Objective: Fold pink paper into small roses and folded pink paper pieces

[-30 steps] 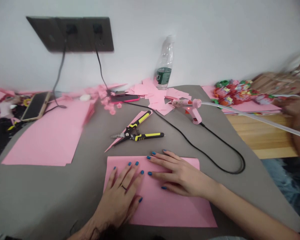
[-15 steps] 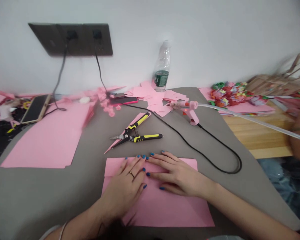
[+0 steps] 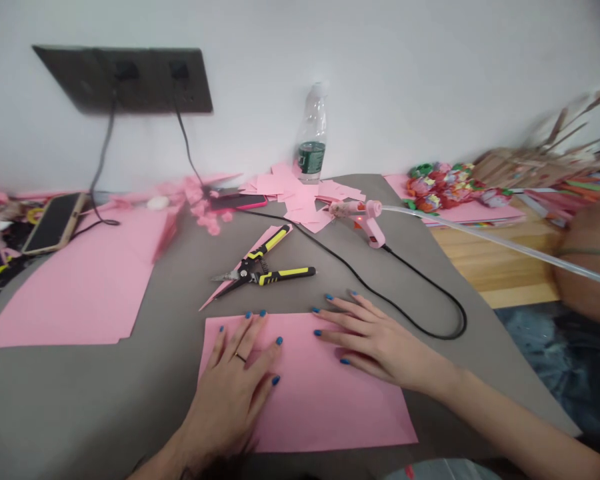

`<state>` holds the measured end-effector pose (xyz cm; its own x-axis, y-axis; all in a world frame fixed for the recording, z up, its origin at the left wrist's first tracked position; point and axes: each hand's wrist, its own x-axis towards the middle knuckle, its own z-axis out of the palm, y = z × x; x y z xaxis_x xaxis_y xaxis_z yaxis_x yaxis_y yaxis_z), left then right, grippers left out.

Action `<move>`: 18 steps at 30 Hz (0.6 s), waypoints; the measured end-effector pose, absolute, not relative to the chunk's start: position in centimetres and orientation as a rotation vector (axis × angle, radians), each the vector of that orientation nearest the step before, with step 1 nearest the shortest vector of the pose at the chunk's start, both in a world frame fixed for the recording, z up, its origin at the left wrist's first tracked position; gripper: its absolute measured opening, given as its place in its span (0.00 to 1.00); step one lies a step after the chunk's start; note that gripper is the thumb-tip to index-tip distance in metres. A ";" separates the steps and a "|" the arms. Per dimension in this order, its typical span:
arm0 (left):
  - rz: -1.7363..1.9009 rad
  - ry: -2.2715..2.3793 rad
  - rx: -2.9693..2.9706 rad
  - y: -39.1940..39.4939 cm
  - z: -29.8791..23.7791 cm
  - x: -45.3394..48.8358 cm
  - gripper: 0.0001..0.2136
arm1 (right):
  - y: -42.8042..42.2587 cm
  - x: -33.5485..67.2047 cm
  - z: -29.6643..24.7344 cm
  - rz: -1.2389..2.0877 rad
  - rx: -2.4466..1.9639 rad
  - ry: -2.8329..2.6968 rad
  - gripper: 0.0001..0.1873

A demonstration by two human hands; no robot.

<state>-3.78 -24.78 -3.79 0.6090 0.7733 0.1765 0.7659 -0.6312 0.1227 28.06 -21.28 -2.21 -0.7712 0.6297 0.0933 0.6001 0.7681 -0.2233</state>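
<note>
A pink sheet of paper (image 3: 320, 417) lies in front of me on the grey table. My left hand (image 3: 235, 373) rests on the sheet's left part, palm down with fingers spread, and wears a ring. On the right part, my right hand (image 3: 380, 340) lies with its fingers stretched out over the paper's top edge area. Neither hand grips anything. Just beyond the sheet are yellow-and-black wire strippers (image 3: 260, 263), their handles apart, on top of a narrow pink paper strip (image 3: 207, 301).
A pink glue gun (image 3: 363, 220) with a clear stick and black cord stands behind. Near the wall are a water bottle (image 3: 313, 137), pink paper squares (image 3: 300, 197) and paper flowers (image 3: 445, 187). Left lies a paper stack (image 3: 80, 287) and a phone (image 3: 55, 223). Another person's arm (image 3: 587, 267) is at right.
My hands have moved apart, the left one leftward and the right one slightly rightward. The band along the paper's top edge looks flatter now. The view has shifted a little.
</note>
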 end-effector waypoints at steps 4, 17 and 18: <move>0.370 1.459 2.682 -25.3 -3.4 -3.6 0.22 | -22.7 31.6 -2.2 0.116 -1.060 -2.775 0.24; 0.394 1.499 2.671 -25.4 -3.6 -3.6 0.27 | -25.3 32.0 -0.5 -0.205 -1.452 -2.336 0.12; 0.391 1.500 2.669 -25.4 -3.7 -3.6 0.27 | -24.9 30.6 -0.1 -0.233 -1.511 -2.215 0.11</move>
